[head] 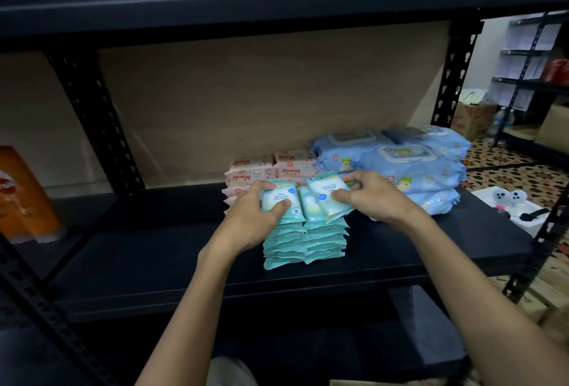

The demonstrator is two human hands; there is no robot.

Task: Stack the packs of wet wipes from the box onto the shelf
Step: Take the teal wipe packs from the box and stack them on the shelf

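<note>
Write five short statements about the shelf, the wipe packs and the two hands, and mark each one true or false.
1. The left hand grips a small teal wet wipe pack on top of the teal stacks. True.
2. The right hand is empty and hangs off the shelf. False: it pinches a tilted teal pack above the stacks.
3. Large blue soft wipe packs lie piled to the right of the teal stacks. True.
4. The small pink wipe packs sit in front of the teal stacks. False: they sit behind them, toward the wall.
5. All the packs rest on a white wooden shelf. False: the shelf board is dark, on a black metal frame.
</note>
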